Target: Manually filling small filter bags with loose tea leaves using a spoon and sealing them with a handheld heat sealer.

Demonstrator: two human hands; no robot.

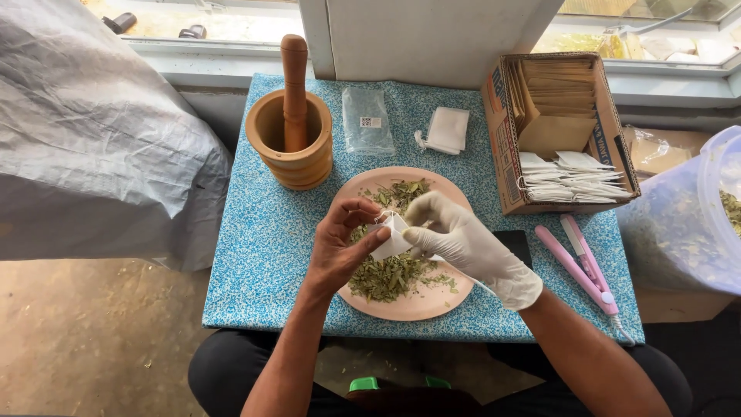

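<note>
Your left hand (pixel 340 247), bare: fingers curled, thumb and forefinger pinched on the small white filter bag (pixel 390 238). Your right hand (pixel 455 235), in a white glove: fingertips closed on the same bag from its 3 o'clock side. Bag: held just above the pink plate (pixel 448 297), over the dried green leaves (pixel 386 276). Wooden mortar (pixel 289 143) with pestle (pixel 294 89): 11 o'clock of the plate. Cardboard box (pixel 502 131) of paper packets: 2 o'clock. Pink sealer (pixel 580 266): 3 o'clock.
</note>
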